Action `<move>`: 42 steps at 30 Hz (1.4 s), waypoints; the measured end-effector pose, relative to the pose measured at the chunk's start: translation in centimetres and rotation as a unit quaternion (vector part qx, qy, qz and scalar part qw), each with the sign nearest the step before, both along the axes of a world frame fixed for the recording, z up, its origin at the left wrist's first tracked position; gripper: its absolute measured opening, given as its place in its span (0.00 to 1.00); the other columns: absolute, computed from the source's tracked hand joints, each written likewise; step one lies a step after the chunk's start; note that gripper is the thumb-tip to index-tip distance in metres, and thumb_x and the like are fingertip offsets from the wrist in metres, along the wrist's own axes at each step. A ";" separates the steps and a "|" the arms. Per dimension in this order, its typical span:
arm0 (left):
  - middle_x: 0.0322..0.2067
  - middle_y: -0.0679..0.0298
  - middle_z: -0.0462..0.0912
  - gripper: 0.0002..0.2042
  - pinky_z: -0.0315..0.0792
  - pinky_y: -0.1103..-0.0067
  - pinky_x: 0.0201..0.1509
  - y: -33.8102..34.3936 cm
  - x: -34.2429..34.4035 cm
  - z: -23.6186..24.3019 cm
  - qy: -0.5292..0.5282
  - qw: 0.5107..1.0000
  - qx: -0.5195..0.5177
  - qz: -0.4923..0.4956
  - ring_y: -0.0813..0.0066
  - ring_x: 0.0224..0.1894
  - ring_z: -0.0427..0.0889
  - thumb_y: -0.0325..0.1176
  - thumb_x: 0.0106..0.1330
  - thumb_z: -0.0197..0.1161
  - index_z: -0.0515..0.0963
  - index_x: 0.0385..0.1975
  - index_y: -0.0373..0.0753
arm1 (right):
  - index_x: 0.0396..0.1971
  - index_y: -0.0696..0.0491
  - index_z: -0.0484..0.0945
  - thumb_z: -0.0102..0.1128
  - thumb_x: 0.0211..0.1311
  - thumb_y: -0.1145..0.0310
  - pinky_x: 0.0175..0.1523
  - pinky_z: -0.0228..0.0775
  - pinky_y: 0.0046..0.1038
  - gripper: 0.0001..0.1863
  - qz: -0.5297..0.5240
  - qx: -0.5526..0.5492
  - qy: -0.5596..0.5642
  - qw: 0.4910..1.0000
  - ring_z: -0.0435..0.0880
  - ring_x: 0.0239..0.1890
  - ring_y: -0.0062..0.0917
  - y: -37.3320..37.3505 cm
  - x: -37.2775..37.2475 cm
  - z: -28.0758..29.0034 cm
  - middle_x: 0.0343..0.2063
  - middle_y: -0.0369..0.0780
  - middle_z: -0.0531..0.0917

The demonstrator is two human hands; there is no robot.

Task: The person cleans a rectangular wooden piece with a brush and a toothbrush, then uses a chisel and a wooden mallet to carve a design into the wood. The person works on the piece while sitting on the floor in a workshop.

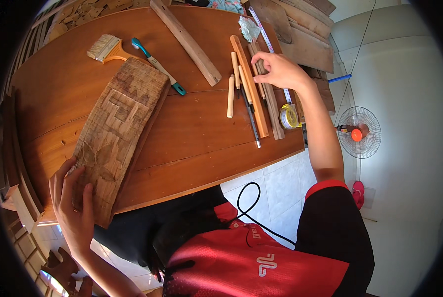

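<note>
A carved wooden board (115,116) with recessed shapes cut in its face lies slanted on the table's left side. My left hand (73,198) grips its near end, thumb on one side and fingers on the other. My right hand (281,72) hovers over a row of slim tools with pale wooden handles, thumb and fingers apart. Nothing shows between those fingers, and the closest handle (258,81) lies just below them. Beside it are more wooden handles (230,96), an orange-brown wood strip (257,111) and a greyish wood strip (276,121).
Past the board lie a paintbrush (113,49) and a teal-handled brush (154,62). A long wooden bar (187,42) slants across the far side. A yellow tape measure (289,116) sits at the right edge, its blade drawn out. Wooden planks (305,47) are stacked beyond.
</note>
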State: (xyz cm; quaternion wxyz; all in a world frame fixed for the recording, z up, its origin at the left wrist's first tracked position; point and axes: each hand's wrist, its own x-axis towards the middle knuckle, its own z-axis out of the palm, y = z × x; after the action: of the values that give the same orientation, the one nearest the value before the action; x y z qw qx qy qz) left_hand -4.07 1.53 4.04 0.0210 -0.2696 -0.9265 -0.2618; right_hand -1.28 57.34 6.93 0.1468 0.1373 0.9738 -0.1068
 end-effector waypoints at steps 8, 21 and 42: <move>0.62 0.54 0.82 0.15 0.70 0.61 0.71 0.7 0.3 0.3 0.002 1.000 0.012 0.002 0.50 0.64 0.78 0.22 0.65 0.67 0.83 0.52 0.34 | 0.42 0.60 0.83 0.80 0.57 0.58 0.41 0.76 0.44 0.23 0.018 0.073 0.030 0.997 0.85 0.31 0.40 1.6 -0.6 -1.8 0.25 0.47 0.84; 0.57 0.55 0.86 0.11 0.76 0.63 0.62 -1.4 0.2 1.0 0.011 0.995 0.098 -0.012 0.51 0.57 0.83 0.27 0.68 0.69 0.86 0.49 0.36 | 0.37 0.60 0.83 0.62 0.78 0.66 0.28 0.68 0.33 0.12 -0.027 -0.050 0.159 0.986 0.77 0.20 0.22 -1.0 1.3 2.6 0.21 0.41 0.83; 0.34 0.57 0.93 0.10 0.84 0.76 0.43 2.3 -0.4 0.4 -0.172 0.890 0.394 0.153 0.74 0.39 0.94 0.31 0.76 0.69 0.87 0.46 0.30 | 0.41 0.58 0.86 0.79 0.66 0.58 0.31 0.75 0.25 0.18 0.292 -0.364 0.069 0.882 0.83 0.24 0.17 -30.6 -6.9 2.9 0.29 0.39 0.90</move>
State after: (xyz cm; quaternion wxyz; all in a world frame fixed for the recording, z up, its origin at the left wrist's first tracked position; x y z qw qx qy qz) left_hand -4.49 3.78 4.43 0.0053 -0.0445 -0.7658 -0.6415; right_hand -8.22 26.77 9.88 0.1430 -0.2239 0.8700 -0.4153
